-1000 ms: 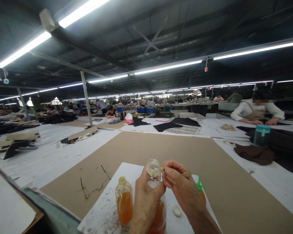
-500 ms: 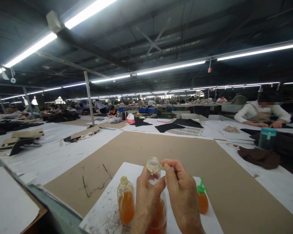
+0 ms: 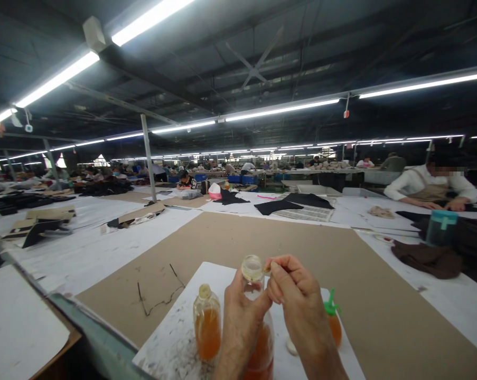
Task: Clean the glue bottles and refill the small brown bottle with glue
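One tall bottle point(image 3: 263, 344) is held upright, with a white sheet point(image 3: 178, 327) behind it. The left hand point(image 3: 240, 319) is wrapped around it, just under its open top. Red-orange liquid sits low inside, but I can't see the bottom. The right hand point(image 3: 300, 298) is right beside the bottle's mouth, thumb and finger pinched on something small and yellowish point(image 3: 267, 268); I can't tell what. On the left, a smaller bottle point(image 3: 207, 324) of orange liquid stands on the white sheet. Near the right hand lies a round white cap point(image 3: 291, 346), partly hidden. On that hand's other side is a squeeze bottle point(image 3: 334, 324) with a green top. Some thin dark glasses point(image 3: 147, 314) lie farther left, on the big brown sheet point(image 3: 262, 232).
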Demonstrator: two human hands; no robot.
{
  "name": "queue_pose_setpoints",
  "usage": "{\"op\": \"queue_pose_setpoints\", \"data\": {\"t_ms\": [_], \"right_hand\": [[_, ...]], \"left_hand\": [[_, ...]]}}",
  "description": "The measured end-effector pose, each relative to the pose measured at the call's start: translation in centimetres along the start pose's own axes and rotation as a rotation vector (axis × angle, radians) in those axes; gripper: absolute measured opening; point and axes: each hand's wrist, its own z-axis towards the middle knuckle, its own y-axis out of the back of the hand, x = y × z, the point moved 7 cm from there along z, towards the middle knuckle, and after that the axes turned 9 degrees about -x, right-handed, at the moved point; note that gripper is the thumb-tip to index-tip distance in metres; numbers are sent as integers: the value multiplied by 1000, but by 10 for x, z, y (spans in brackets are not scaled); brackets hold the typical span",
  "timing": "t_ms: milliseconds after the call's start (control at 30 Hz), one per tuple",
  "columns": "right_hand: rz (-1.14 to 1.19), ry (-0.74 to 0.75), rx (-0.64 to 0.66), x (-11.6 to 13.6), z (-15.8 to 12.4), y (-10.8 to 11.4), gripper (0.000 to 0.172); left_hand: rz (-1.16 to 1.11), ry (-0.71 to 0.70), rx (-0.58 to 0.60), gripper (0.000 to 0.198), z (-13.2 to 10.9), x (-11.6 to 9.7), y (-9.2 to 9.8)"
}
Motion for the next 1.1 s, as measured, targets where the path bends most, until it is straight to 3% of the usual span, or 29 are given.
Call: {"op": "queue_pose_setpoints", "data": {"t_ms": [200,300,400,567,867,1100], "right_hand": [[222,-85,85,-3,-2,-1,21],[267,6,-3,14,-3,12,20],[136,144,-139,31,-1,31,16],[-208,202,-16,29,0,25,14],[-176,247,-127,20,-1,16,10],[-245,335,-109,17,-3,6,13]], "left_hand": [[-5,11,10,16,0,5,-1],[10,37,-91,18,9,15,11],[23,24,-149,20,13,20,18],[102,11,-25,20,7,19,3],[42,3,-57,19,7,8,-1],[48,22,-16,26,5,4,-3]]}}
